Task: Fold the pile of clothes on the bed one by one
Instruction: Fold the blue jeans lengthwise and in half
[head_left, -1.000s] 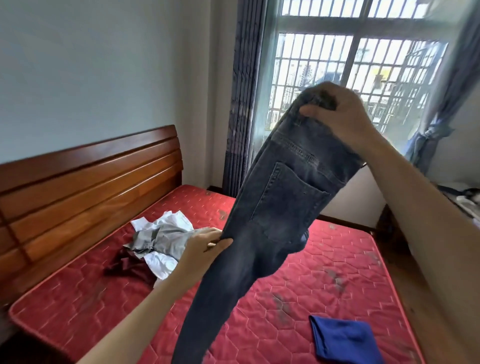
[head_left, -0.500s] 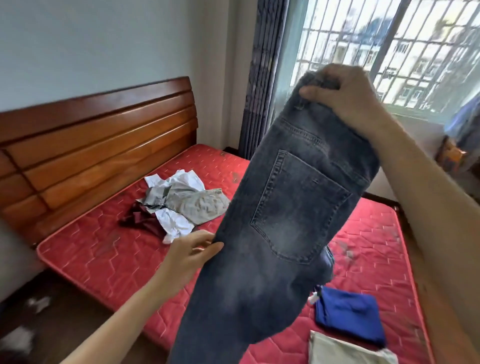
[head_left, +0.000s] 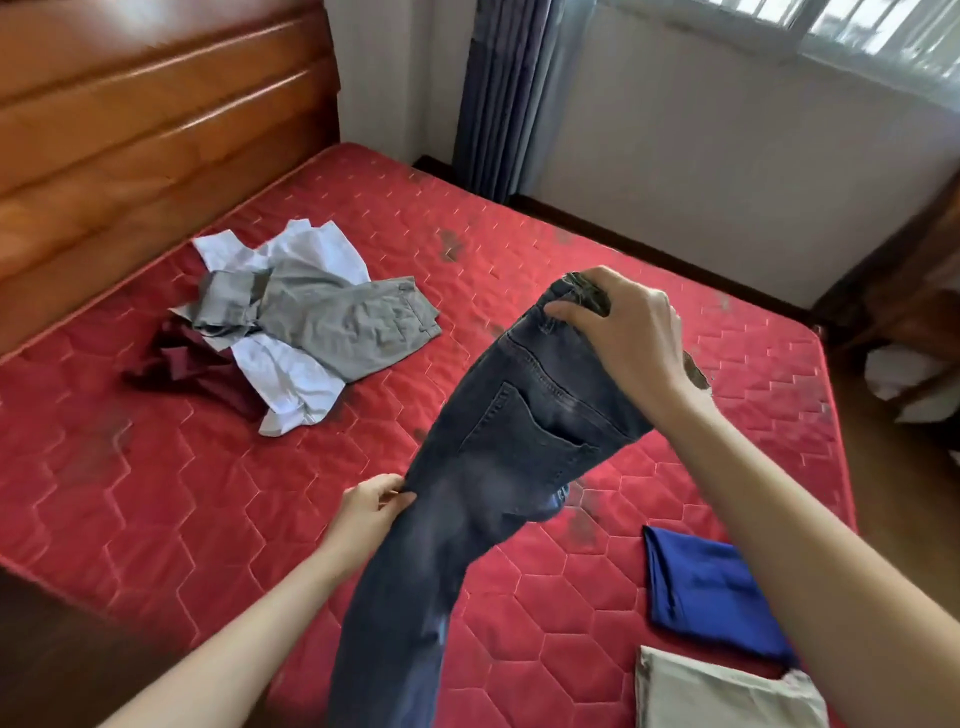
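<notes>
A pair of dark grey jeans (head_left: 498, 467) hangs in the air over the red mattress (head_left: 182, 493), folded lengthwise with a back pocket facing me. My right hand (head_left: 628, 332) grips the waistband at the top. My left hand (head_left: 371, 512) pinches the left edge of the jeans at thigh height. The legs drop out of view at the bottom. An unfolded pile (head_left: 291, 332) lies near the headboard: grey trousers on top, a white shirt beneath, a maroon garment at the left.
A folded blue garment (head_left: 711, 597) and a folded beige one (head_left: 722, 696) lie at the mattress's near right corner. The wooden headboard (head_left: 130, 130) runs along the left. A dark curtain (head_left: 498, 88) and white wall stand behind the bed.
Both hands have brought the jeans down from window height to just over the mattress, and my view has tilted down with them. Both grips are unchanged.
</notes>
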